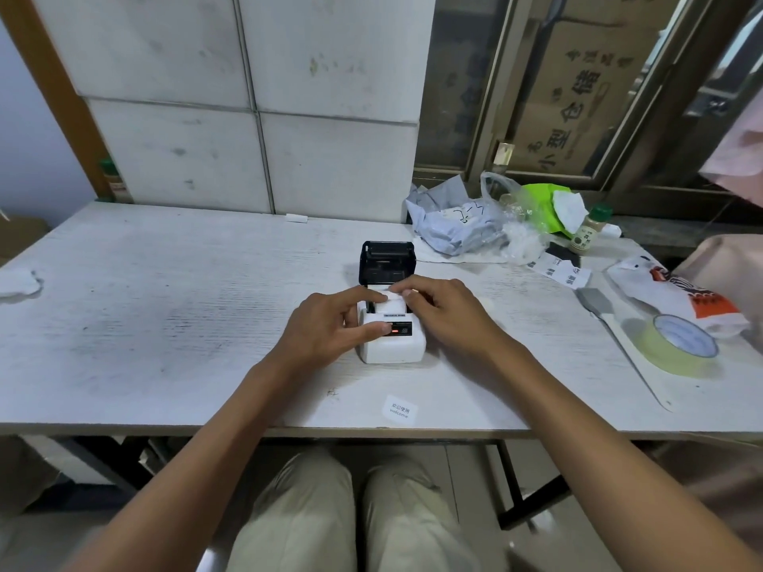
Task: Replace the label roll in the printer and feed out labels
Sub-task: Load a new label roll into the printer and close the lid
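Observation:
A small white label printer (394,348) stands in the middle of the table, its black lid (387,262) tipped open toward the back. A white label roll (390,304) sits in the open bay. My left hand (330,328) grips the printer's left side, its thumb on the front panel beside a red light and its forefinger on the roll. My right hand (448,309) rests over the printer's right side, fingertips pinching the loose white end of the label strip (396,291) at the top of the roll. A single printed label (399,407) lies near the table's front edge.
At the right lie a tape roll (677,344), a brush (598,307), a printed plastic bag (677,295), a spice bottle (588,229), grey mailer bags (454,225) and a green bag (545,200). Crumpled tissue (18,282) sits at the far left. A tiled wall stands behind the table.

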